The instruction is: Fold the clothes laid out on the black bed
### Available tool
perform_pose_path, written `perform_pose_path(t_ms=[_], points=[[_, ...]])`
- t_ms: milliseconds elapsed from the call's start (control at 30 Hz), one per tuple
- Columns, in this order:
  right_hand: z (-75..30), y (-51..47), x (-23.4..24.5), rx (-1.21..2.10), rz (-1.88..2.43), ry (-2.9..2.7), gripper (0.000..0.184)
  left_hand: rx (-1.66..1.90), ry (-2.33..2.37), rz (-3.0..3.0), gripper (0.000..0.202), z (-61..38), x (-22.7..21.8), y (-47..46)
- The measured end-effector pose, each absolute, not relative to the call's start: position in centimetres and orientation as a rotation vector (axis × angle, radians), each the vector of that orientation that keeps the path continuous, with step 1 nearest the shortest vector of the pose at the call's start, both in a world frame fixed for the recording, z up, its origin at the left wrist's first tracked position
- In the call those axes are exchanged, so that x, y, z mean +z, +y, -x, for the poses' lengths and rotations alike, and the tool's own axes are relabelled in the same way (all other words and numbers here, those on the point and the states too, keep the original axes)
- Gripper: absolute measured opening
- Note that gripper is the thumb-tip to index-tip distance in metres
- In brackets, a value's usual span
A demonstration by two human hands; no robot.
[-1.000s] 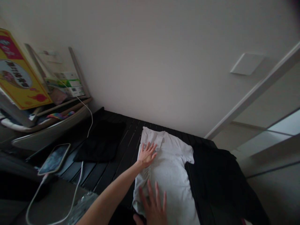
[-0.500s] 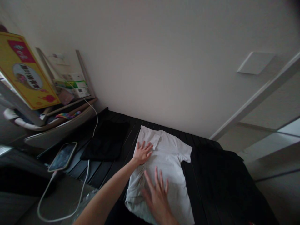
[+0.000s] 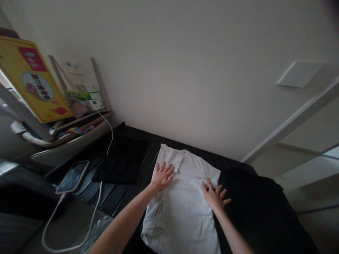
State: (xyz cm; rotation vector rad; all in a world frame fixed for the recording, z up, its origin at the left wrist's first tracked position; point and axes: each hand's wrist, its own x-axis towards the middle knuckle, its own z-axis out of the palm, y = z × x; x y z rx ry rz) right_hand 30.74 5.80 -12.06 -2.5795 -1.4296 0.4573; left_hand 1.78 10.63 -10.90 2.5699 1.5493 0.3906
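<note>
A white T-shirt [image 3: 188, 208] lies spread on a black slatted surface [image 3: 116, 197], its collar end toward the wall. My left hand [image 3: 162, 176] rests flat on the shirt's left upper part, fingers spread, close to a folded-over sleeve. Creases run down the cloth below that hand. At the shirt's right edge, just under the right sleeve, my right hand [image 3: 215, 195] touches the fabric with its fingers apart. Its fingertips reach over the edge toward a black cloth [image 3: 256, 208] on the right.
A folded black cloth [image 3: 122, 160] lies left of the shirt. Beside it a phone [image 3: 72, 177] is plugged into a white cable [image 3: 99, 197]. A yellow box [image 3: 37, 81] stands in a cart-like holder at far left. The wall [image 3: 185, 77] rises behind.
My right hand has moved up and to the right, from the shirt's middle to its right edge below the sleeve. The right sleeve now lies folded inward. My left hand stays on the shirt.
</note>
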Motion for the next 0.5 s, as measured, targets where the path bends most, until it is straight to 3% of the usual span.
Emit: perform_pose_path(t_ms=[200,500], points=[[-30.7,7.1,-12.5,0.606,2.45,-1.375,0.074,0.41,1.552,-2.583,0.052,-1.9,-10.9,10.6],[-22.5,10.5,-8.4,0.265,2.27,-1.808,0.071,0.424,1.548,-2.549,0.052,-1.9,-10.4,10.3]])
